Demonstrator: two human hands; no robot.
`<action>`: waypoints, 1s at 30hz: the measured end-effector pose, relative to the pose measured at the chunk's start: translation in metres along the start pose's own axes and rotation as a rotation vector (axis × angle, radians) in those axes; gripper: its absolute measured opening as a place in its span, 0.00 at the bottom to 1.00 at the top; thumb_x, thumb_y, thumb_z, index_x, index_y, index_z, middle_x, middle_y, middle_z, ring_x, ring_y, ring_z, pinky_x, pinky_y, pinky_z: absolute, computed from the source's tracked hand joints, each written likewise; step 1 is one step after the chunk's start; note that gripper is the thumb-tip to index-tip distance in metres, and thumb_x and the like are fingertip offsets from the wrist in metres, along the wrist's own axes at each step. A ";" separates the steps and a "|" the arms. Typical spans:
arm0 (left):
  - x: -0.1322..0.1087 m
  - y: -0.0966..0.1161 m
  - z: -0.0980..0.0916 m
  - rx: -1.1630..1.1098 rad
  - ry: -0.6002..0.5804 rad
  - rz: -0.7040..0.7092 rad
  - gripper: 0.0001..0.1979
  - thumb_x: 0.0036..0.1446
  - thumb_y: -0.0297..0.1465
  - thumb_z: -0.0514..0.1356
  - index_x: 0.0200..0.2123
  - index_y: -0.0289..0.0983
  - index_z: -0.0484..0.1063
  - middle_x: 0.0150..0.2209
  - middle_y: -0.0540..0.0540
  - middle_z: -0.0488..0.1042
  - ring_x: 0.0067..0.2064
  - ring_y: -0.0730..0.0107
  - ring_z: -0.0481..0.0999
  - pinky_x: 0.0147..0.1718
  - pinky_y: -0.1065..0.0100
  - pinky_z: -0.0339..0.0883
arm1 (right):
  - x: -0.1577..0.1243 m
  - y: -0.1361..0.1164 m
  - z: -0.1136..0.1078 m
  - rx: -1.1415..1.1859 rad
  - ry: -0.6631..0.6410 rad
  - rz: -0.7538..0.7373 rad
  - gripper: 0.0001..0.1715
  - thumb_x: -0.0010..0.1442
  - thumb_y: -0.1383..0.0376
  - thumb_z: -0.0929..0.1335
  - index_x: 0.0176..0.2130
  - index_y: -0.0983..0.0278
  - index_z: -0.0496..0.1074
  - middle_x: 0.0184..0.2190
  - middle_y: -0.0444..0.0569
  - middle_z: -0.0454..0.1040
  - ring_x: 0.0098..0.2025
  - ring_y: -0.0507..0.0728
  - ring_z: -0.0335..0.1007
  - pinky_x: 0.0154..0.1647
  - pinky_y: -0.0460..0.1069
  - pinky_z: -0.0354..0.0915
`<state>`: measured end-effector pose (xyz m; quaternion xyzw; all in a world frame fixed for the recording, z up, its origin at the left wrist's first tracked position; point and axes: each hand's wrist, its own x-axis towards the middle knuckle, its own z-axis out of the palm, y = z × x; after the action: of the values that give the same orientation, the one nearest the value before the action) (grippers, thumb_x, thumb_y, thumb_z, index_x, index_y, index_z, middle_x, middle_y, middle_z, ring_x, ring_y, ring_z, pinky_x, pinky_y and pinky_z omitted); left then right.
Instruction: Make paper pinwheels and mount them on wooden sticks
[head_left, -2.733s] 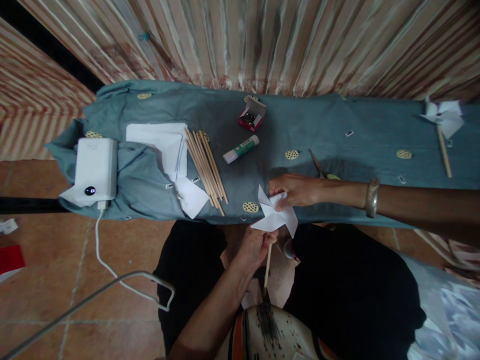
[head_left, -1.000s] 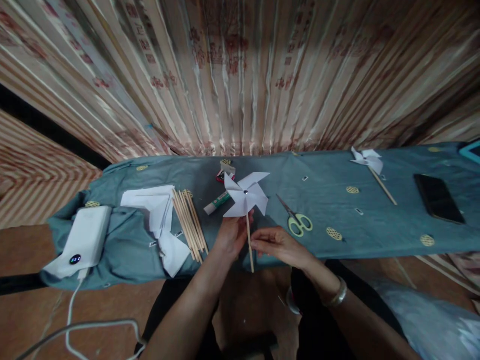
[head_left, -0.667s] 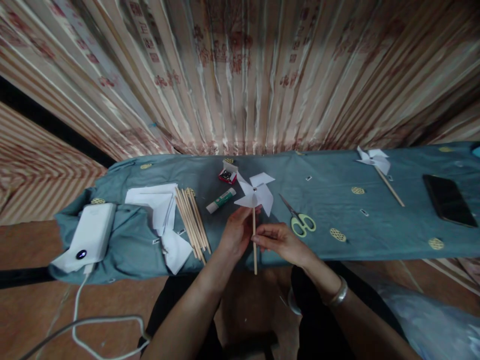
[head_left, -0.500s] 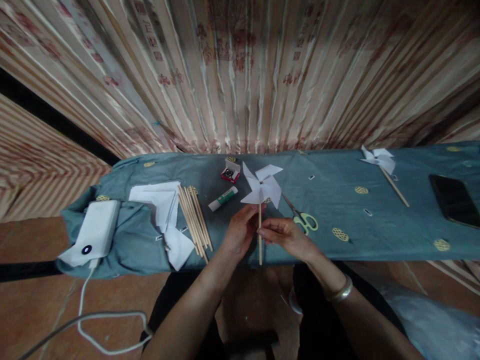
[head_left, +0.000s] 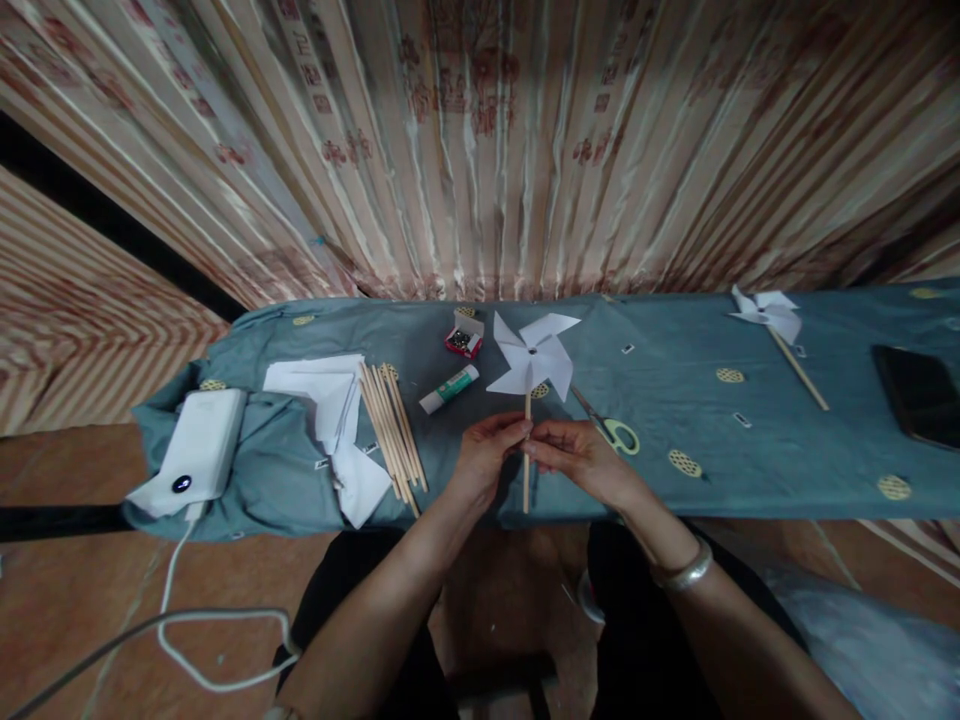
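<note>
A white paper pinwheel on a wooden stick stands upright in front of me, its blades facing up toward the camera. My left hand pinches the stick from the left, just below the blades. From the right, my right hand grips the same stick with thumb and fingers, close beside the left fingertips. The stick's lower end shows below both hands. Scissors with light green handles lie beyond my right hand, partly hidden by it. A glue stick lies left of the pinwheel.
Behind the glue stick sits an open red box of small pins. Several wooden sticks and white paper sheets lie left. A white power bank with a cable is far left. Another pinwheel and a phone lie right.
The pinwheel has turned slightly and shifted a little right. My right hand has moved up the stick, and both hands' fingertips now sit closer together. The whole view has shifted slightly.
</note>
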<state>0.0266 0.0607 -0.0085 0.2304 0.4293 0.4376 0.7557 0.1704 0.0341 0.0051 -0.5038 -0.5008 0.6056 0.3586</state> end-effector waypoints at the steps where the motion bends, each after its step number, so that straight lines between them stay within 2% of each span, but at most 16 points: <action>1: 0.000 0.001 0.000 0.000 0.013 0.003 0.18 0.28 0.34 0.77 0.26 0.33 0.80 0.25 0.47 0.77 0.28 0.74 0.73 0.32 0.71 0.64 | -0.001 -0.001 -0.005 -0.016 -0.019 0.009 0.23 0.49 0.46 0.74 0.28 0.63 0.75 0.24 0.43 0.72 0.24 0.49 0.63 0.28 0.47 0.63; 3: 0.000 0.004 -0.001 0.006 0.041 0.014 0.18 0.27 0.33 0.77 0.25 0.32 0.80 0.25 0.47 0.77 0.28 0.75 0.72 0.32 0.71 0.63 | -0.002 -0.004 -0.019 -0.049 -0.034 0.032 0.24 0.49 0.46 0.74 0.28 0.64 0.76 0.24 0.44 0.74 0.25 0.50 0.64 0.28 0.47 0.63; 4: 0.001 0.005 -0.001 0.013 0.053 0.018 0.18 0.27 0.33 0.77 0.25 0.33 0.80 0.25 0.47 0.77 0.28 0.75 0.72 0.32 0.72 0.63 | -0.003 -0.005 -0.028 -0.062 0.002 0.035 0.24 0.49 0.45 0.74 0.29 0.64 0.77 0.25 0.45 0.76 0.25 0.50 0.65 0.28 0.47 0.64; 8: 0.001 0.004 -0.003 0.063 0.049 0.000 0.17 0.27 0.32 0.77 0.24 0.33 0.79 0.25 0.47 0.77 0.27 0.75 0.71 0.31 0.71 0.62 | -0.002 -0.009 -0.054 0.078 0.427 -0.068 0.23 0.46 0.47 0.77 0.34 0.61 0.78 0.32 0.46 0.79 0.30 0.51 0.71 0.33 0.47 0.67; 10: 0.000 0.001 -0.002 0.101 0.026 -0.008 0.17 0.28 0.33 0.76 0.25 0.33 0.79 0.25 0.47 0.77 0.28 0.75 0.71 0.31 0.71 0.62 | 0.002 -0.011 -0.057 0.179 0.495 -0.106 0.25 0.43 0.48 0.79 0.37 0.59 0.78 0.34 0.44 0.80 0.33 0.51 0.73 0.35 0.47 0.69; 14: 0.000 -0.003 0.000 0.168 -0.007 -0.008 0.16 0.30 0.34 0.75 0.25 0.34 0.80 0.26 0.47 0.77 0.29 0.74 0.71 0.33 0.70 0.62 | 0.009 -0.014 -0.048 0.322 0.457 -0.101 0.24 0.36 0.50 0.81 0.30 0.59 0.79 0.27 0.42 0.78 0.27 0.49 0.72 0.29 0.43 0.67; 17: 0.000 -0.003 0.000 0.178 -0.004 -0.001 0.16 0.30 0.34 0.75 0.25 0.35 0.80 0.26 0.47 0.77 0.30 0.74 0.71 0.33 0.70 0.62 | 0.010 -0.015 -0.044 0.376 0.426 -0.081 0.22 0.35 0.52 0.82 0.28 0.60 0.78 0.23 0.41 0.77 0.24 0.48 0.71 0.25 0.42 0.66; 27: 0.003 -0.005 -0.001 0.194 0.008 0.032 0.15 0.30 0.35 0.75 0.25 0.36 0.80 0.26 0.49 0.77 0.29 0.74 0.70 0.34 0.69 0.61 | 0.006 -0.017 -0.035 0.416 0.335 -0.017 0.23 0.33 0.52 0.82 0.26 0.62 0.78 0.24 0.43 0.78 0.24 0.47 0.71 0.26 0.41 0.67; 30: 0.003 -0.004 -0.001 0.188 0.009 0.027 0.15 0.29 0.34 0.75 0.25 0.36 0.80 0.25 0.49 0.76 0.29 0.74 0.70 0.34 0.70 0.61 | 0.007 -0.017 -0.032 0.409 0.308 -0.023 0.22 0.36 0.53 0.82 0.26 0.62 0.78 0.24 0.43 0.79 0.24 0.47 0.70 0.27 0.42 0.66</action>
<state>0.0290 0.0612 -0.0135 0.3040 0.4688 0.4067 0.7227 0.1991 0.0526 0.0196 -0.5014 -0.3131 0.6062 0.5320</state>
